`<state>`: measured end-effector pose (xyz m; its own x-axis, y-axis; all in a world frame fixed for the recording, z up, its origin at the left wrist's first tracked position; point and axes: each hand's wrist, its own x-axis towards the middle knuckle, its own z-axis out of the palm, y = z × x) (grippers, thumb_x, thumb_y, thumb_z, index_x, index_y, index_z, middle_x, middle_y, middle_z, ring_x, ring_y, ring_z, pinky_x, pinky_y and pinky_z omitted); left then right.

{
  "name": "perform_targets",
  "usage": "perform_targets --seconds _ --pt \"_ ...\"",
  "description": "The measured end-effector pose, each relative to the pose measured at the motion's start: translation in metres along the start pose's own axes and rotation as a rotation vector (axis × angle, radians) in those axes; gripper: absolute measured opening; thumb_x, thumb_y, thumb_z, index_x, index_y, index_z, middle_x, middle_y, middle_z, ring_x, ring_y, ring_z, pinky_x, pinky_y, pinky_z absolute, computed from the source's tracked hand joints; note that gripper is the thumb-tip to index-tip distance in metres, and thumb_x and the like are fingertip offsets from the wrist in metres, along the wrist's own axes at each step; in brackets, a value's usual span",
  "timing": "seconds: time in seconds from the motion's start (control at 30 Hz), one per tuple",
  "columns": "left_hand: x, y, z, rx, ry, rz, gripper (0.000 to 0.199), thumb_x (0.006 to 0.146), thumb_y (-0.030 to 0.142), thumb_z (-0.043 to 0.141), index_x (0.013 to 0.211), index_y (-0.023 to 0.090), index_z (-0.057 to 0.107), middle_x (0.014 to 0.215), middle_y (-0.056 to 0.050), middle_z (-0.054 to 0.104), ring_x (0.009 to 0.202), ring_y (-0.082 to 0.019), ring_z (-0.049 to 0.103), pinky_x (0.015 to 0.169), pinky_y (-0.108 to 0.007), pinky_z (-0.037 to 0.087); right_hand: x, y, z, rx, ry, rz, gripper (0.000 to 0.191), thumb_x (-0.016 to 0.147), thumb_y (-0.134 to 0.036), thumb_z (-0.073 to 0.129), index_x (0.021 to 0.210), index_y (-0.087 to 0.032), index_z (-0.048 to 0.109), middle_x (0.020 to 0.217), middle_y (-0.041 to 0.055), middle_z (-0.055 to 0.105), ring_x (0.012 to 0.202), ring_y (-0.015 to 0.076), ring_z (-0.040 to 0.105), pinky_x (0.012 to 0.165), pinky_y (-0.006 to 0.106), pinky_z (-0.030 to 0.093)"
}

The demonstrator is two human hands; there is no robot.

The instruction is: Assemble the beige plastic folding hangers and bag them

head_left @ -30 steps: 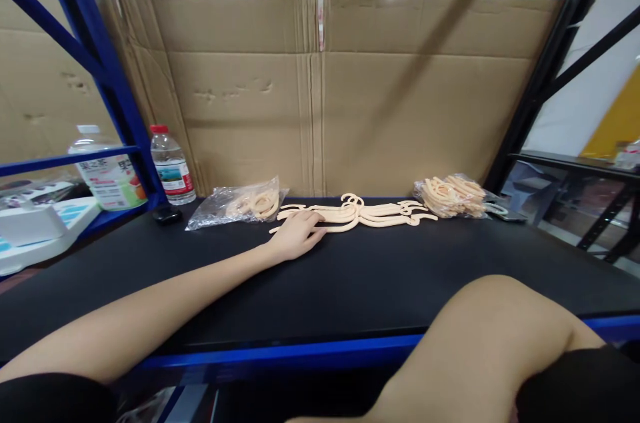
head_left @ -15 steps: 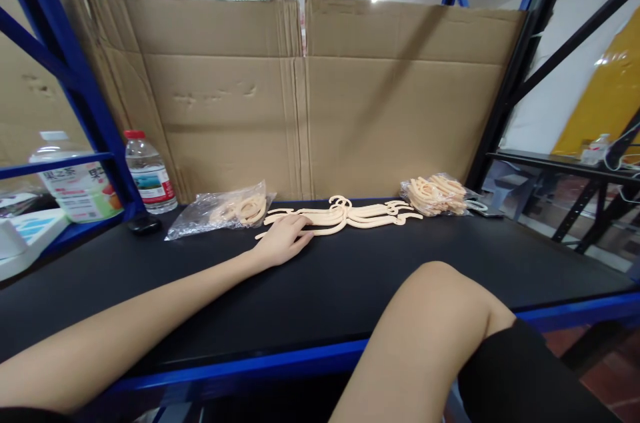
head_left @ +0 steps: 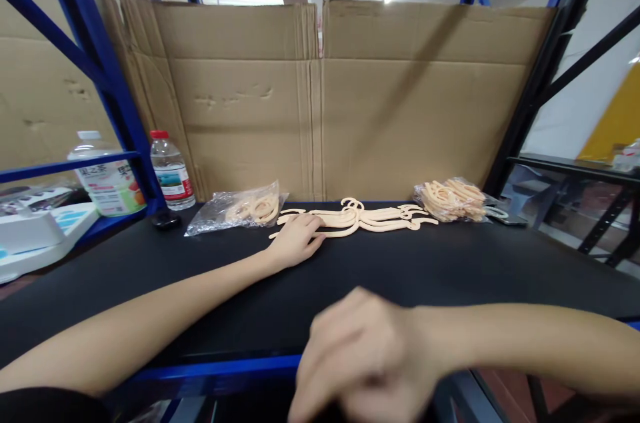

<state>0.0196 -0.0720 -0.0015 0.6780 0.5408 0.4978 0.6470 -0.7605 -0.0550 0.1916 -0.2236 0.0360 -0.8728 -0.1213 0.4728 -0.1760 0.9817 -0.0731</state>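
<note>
My left hand lies on the left part of a bundle of cream-coloured curved strips on the black table, its fingers spread over them. The strips run sideways, with curled ends and a loop at the middle. My right hand is close to the camera, over the table's front edge, blurred by motion with its fingers bent; whether it holds anything is not clear. A clear plastic bag with similar cream pieces lies left of the bundle. Another bag of cream pieces sits to its right.
Cardboard panels stand behind the black table. At the left are a red-capped water bottle, a larger labelled bottle, a small black object and a white tray. A phone-like object lies at the right.
My right hand has come into view at the front, where earlier only the bent arm showed. My left hand stays on the strips. The view has shifted slightly left.
</note>
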Motion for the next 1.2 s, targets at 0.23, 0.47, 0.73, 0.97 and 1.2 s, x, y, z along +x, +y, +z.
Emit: perform_targets --seconds 0.23,0.47,0.73,0.97,1.2 --pt "-0.014 0.026 -0.017 0.182 -0.061 0.156 0.024 0.092 0.011 0.037 0.101 0.014 0.06 0.105 -0.011 0.064 0.101 -0.025 0.056 0.088 -0.041 0.041 -0.109 0.085 -0.05 -0.405 0.351 0.749 0.027 0.09 -0.032 0.055 0.072 -0.018 0.067 0.067 0.0044 0.064 0.064 0.0165 0.057 0.062 0.029 0.045" --pt "-0.025 0.045 -0.022 -0.115 -0.133 0.154 0.023 0.092 0.015 0.041 0.104 0.016 0.06 0.103 -0.008 0.064 0.1 -0.021 0.058 0.087 -0.034 0.046 -0.156 0.126 -0.03 -0.546 0.352 0.894 0.017 0.09 -0.025 0.051 0.094 -0.018 0.065 0.093 0.0091 0.068 0.089 0.0242 0.06 0.082 0.041 0.047" --pt "-0.025 0.042 -0.019 -0.276 -0.141 0.063 0.022 0.089 0.016 0.045 0.105 0.018 0.06 0.105 -0.008 0.064 0.102 -0.022 0.057 0.09 -0.037 0.046 -0.155 0.124 -0.026 -0.471 0.232 0.932 0.012 0.087 -0.026 0.058 0.09 -0.018 0.065 0.089 0.0085 0.067 0.09 0.0252 0.058 0.083 0.042 0.045" --pt "-0.027 0.045 -0.02 -0.327 -0.176 0.017 0.025 0.087 0.017 0.049 0.111 0.017 0.057 0.111 -0.01 0.061 0.105 -0.022 0.055 0.093 -0.037 0.046 -0.152 0.118 -0.026 -0.347 0.277 1.005 0.01 0.083 -0.023 0.052 0.074 -0.019 0.054 0.074 0.0036 0.06 0.07 0.0181 0.055 0.065 0.03 0.043" --pt "-0.027 0.046 -0.021 -0.335 -0.182 0.05 0.025 0.088 0.018 0.048 0.112 0.019 0.057 0.109 -0.009 0.062 0.105 -0.023 0.055 0.092 -0.038 0.046 -0.151 0.114 -0.024 -0.249 0.281 1.109 0.014 0.081 -0.031 0.055 0.08 -0.018 0.059 0.069 0.0017 0.057 0.062 0.0157 0.051 0.059 0.028 0.04"
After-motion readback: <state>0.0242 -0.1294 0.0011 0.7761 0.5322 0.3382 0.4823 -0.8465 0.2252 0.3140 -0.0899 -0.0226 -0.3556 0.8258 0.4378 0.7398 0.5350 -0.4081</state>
